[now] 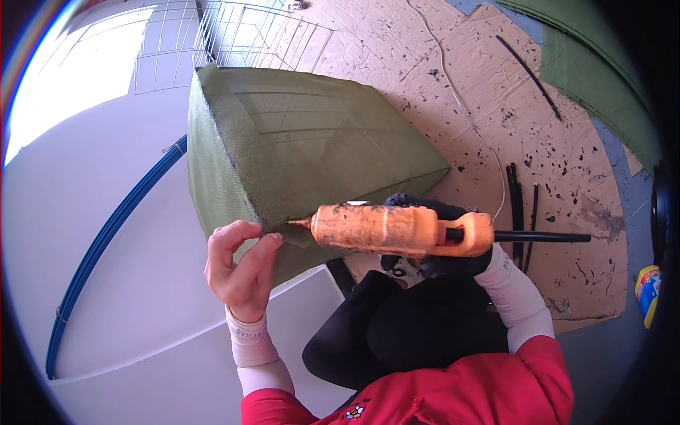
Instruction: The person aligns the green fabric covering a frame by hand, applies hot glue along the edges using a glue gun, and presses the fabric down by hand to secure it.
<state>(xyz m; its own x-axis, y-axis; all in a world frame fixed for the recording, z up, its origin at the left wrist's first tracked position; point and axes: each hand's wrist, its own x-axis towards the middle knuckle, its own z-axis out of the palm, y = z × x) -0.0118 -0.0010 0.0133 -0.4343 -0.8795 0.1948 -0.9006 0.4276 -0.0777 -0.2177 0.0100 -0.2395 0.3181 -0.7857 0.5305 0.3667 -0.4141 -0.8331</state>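
- Bare left hand pinches the olive-green fabric cover at its lower edge.
- Gloved right hand grips an orange glue gun, nozzle at the pinched fabric.

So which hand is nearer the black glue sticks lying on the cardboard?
Right. The right hand, gripping the orange glue gun, sits just beside the glue sticks; the left hand pinches the green fabric, farther away.

Centre of the view, the fabric-covered frame lies on the board, with the wire rack behind it at twelve o'clock. At its near corner sits the left hand; the glue gun is just at three o'clock of that, nozzle touching the fabric edge, right hand under it. Cardboard sheet spreads at two o'clock, glue sticks on it. Tubing curves at nine o'clock.
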